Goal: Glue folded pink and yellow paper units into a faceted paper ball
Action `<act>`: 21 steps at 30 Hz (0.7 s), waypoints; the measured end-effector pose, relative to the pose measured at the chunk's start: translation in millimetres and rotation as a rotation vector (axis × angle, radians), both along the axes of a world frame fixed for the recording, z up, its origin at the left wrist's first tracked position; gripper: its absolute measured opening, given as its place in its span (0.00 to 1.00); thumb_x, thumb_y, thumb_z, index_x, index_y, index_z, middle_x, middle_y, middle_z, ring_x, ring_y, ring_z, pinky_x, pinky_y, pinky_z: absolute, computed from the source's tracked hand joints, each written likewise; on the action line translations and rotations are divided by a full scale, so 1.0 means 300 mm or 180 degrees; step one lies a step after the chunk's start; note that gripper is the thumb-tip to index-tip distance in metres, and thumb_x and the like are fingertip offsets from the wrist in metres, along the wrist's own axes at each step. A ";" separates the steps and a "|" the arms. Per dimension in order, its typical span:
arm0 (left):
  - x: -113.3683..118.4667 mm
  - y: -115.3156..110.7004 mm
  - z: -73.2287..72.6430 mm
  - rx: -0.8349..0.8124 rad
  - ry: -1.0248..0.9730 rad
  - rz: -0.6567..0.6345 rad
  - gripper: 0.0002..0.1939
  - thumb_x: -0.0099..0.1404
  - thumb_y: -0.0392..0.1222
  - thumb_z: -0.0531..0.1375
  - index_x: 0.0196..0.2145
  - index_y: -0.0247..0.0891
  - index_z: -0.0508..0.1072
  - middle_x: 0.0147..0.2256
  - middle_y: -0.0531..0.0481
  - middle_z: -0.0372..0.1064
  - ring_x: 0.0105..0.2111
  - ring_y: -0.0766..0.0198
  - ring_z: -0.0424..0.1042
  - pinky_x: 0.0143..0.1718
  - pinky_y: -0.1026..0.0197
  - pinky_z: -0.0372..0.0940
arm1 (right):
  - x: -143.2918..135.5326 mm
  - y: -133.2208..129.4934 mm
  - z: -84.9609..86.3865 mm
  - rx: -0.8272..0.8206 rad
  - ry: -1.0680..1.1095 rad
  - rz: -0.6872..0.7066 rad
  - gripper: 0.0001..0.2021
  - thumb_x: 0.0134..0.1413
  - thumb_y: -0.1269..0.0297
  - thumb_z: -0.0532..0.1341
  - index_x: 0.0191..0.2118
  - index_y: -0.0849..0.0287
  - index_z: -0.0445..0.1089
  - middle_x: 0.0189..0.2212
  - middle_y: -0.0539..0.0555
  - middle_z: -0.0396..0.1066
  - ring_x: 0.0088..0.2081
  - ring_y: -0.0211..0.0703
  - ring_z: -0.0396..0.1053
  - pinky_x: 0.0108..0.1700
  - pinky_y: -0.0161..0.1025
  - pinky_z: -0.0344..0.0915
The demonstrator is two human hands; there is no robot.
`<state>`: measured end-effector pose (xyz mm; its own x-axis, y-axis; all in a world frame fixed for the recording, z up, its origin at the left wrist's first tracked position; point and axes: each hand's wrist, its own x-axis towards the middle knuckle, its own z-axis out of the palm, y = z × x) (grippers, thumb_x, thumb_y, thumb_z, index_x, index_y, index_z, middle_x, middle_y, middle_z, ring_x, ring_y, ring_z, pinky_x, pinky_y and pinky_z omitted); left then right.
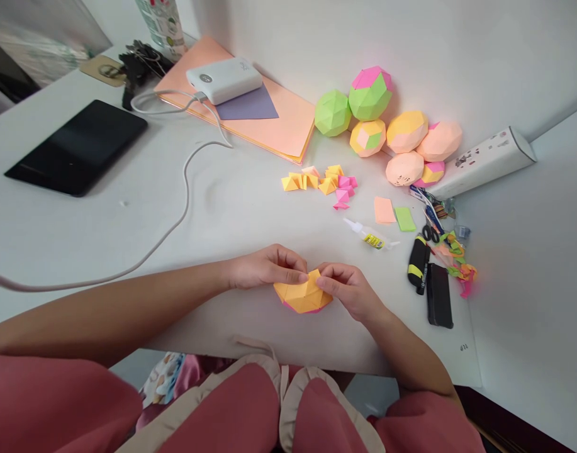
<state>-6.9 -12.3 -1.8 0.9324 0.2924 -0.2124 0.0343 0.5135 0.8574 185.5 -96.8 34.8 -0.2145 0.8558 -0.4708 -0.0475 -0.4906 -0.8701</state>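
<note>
Between my two hands, near the table's front edge, is a folded paper ball (pixel 303 294), orange-yellow with a pink band along its lower side. My left hand (pixel 276 267) pinches its upper left edge, thumb on the near face. At the upper right edge my right hand (pixel 347 286) grips it the same way. The fingers behind the paper are hidden. Beyond my hands lie several small folded paper pieces (pixel 311 181) in yellow, peach and pink. A white glue bottle (pixel 370 235) rests on its side to the right, with its nozzle pointing left.
Finished-looking paper balls (pixel 333 113) are grouped against the wall. Peach and green paper squares (pixel 385 211) lie right of centre. Scissors (pixel 430 233), a black-and-yellow highlighter (pixel 417 261) and paper scraps (pixel 458 258) sit far right. A tablet (pixel 78 148), cable and power bank (pixel 224 80) occupy the left.
</note>
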 end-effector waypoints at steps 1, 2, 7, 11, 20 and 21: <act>0.000 0.000 -0.001 0.0012 0.0002 -0.0004 0.12 0.58 0.45 0.62 0.25 0.33 0.72 0.25 0.53 0.60 0.26 0.69 0.59 0.29 0.65 0.57 | 0.000 0.000 -0.001 -0.0004 -0.0006 0.0004 0.12 0.48 0.61 0.65 0.21 0.61 0.66 0.27 0.48 0.65 0.26 0.31 0.61 0.28 0.31 0.60; 0.000 0.000 -0.002 0.0022 0.0007 -0.0006 0.12 0.58 0.45 0.62 0.25 0.33 0.71 0.25 0.53 0.60 0.26 0.69 0.59 0.29 0.65 0.57 | 0.000 0.000 -0.002 -0.0012 -0.0020 0.0014 0.12 0.48 0.61 0.64 0.22 0.61 0.66 0.26 0.48 0.65 0.27 0.32 0.61 0.28 0.31 0.59; 0.000 0.000 0.000 0.0135 0.0006 -0.0072 0.13 0.59 0.46 0.61 0.24 0.33 0.71 0.24 0.54 0.58 0.26 0.69 0.58 0.28 0.65 0.55 | -0.005 -0.002 -0.001 -0.0108 -0.0089 0.0138 0.10 0.47 0.59 0.65 0.24 0.61 0.68 0.25 0.48 0.64 0.27 0.34 0.60 0.29 0.33 0.58; 0.000 -0.005 0.009 0.0189 -0.0061 -0.0122 0.14 0.61 0.47 0.59 0.25 0.33 0.71 0.24 0.54 0.60 0.26 0.69 0.58 0.28 0.65 0.56 | -0.014 -0.007 -0.005 -0.0084 0.0016 0.0045 0.11 0.45 0.60 0.65 0.22 0.61 0.67 0.25 0.49 0.63 0.27 0.34 0.59 0.28 0.33 0.57; 0.027 -0.005 -0.019 -0.0811 -0.0515 0.1205 0.14 0.61 0.47 0.58 0.39 0.34 0.74 0.41 0.42 0.69 0.43 0.55 0.67 0.45 0.55 0.63 | 0.007 -0.005 -0.006 0.0478 0.0320 -0.0867 0.07 0.45 0.62 0.65 0.24 0.58 0.71 0.31 0.51 0.66 0.33 0.38 0.63 0.32 0.34 0.61; 0.028 -0.004 -0.018 -0.0857 -0.0540 0.1213 0.15 0.61 0.46 0.58 0.42 0.35 0.73 0.44 0.41 0.69 0.45 0.53 0.67 0.46 0.53 0.62 | 0.009 -0.003 -0.008 0.0541 0.0336 -0.0984 0.06 0.46 0.61 0.65 0.25 0.58 0.72 0.32 0.51 0.67 0.34 0.38 0.63 0.33 0.35 0.61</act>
<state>1.5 -13.6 -7.2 0.7979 0.5748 -0.1817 -0.3275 0.6664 0.6699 188.3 -97.6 32.4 0.0267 0.9518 -0.3054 -0.2649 -0.2879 -0.9203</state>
